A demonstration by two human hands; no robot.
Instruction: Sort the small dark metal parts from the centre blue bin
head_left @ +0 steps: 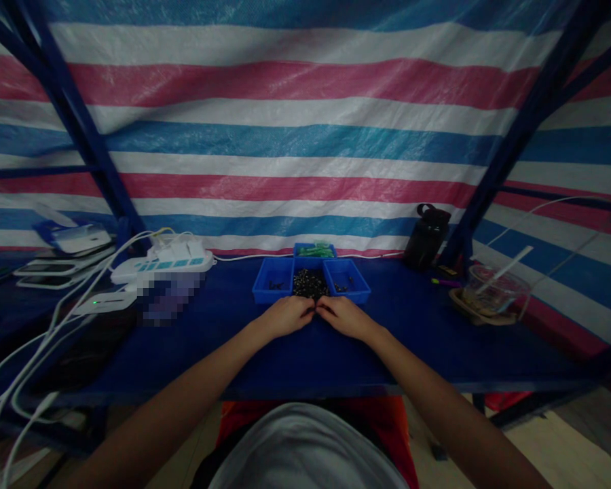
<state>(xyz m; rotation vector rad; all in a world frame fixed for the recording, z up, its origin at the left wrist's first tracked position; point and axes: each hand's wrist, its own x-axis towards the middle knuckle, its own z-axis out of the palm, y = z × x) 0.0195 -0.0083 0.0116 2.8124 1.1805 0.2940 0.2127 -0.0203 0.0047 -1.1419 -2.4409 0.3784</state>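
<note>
My left hand and my right hand meet fingertip to fingertip at the near edge of a pile of small dark parts. The fingers of both are curled and pinched together. Whatever they hold is too small and dark to make out. A blue tray with a few dark pieces stands left of the pile. On its right is another blue tray, also with a few small pieces. Behind the pile, a third blue tray holds green packets.
At left on the blue table are a white power strip, white cables and stacked phone-like devices. To the right stand a black bottle and a clear plastic cup. A striped tarp hangs behind.
</note>
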